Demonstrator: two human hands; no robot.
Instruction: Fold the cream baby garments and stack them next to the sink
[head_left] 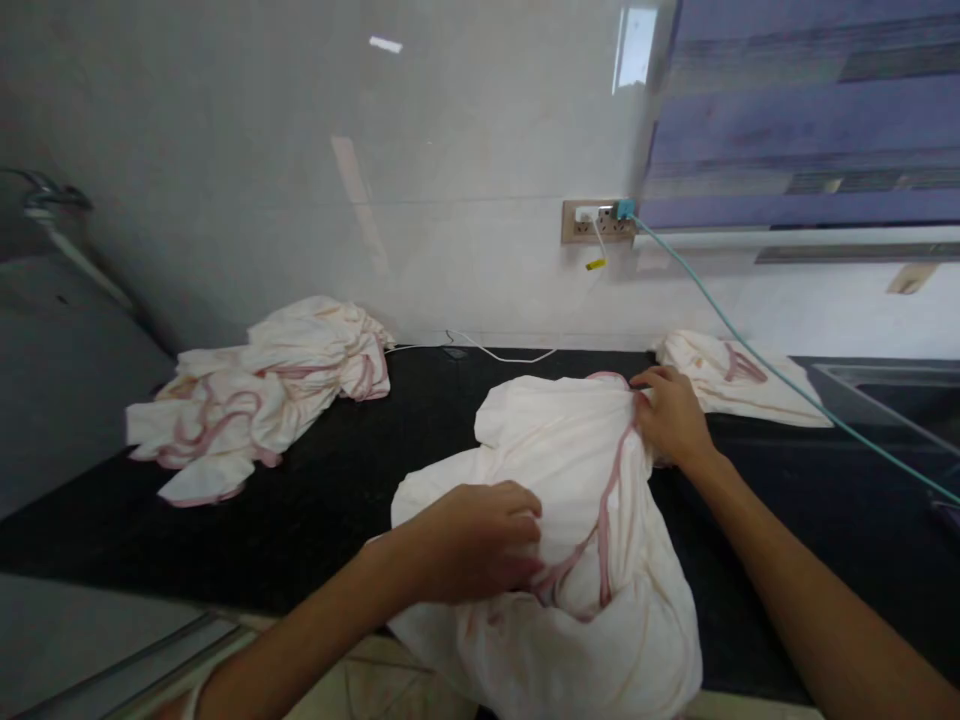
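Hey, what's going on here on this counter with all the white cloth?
A person is handling a white cloth with pink trim spread on the black counter, its lower part hanging over the front edge. The left hand presses and gathers the near part, while the right hand grips the far edge. A crumpled pile of similar cloths lies to the left, and a folded piece sits to the right near a blue cable.

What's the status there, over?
Left hand gripping the cloth near its pink trim. Right hand pinching its far edge. Cloth hangs partly over the counter edge. Two more cloths lie apart.
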